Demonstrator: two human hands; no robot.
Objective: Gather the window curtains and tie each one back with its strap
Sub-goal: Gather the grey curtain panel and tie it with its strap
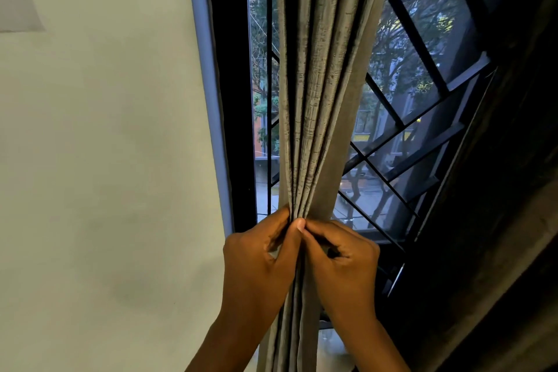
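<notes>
Beside a pale wall (99,130), a dark-framed window (422,93) with a metal grille shows behind a grey curtain (317,84) gathered into folds. Left hand (256,263) and right hand (344,266) both pinch the bunched folds together.

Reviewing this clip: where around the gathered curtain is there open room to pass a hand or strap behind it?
Open gaps: between the curtain and the dark window frame, and between it and the window grille. Crowded at the gather, where the left hand and right hand meet.
</notes>
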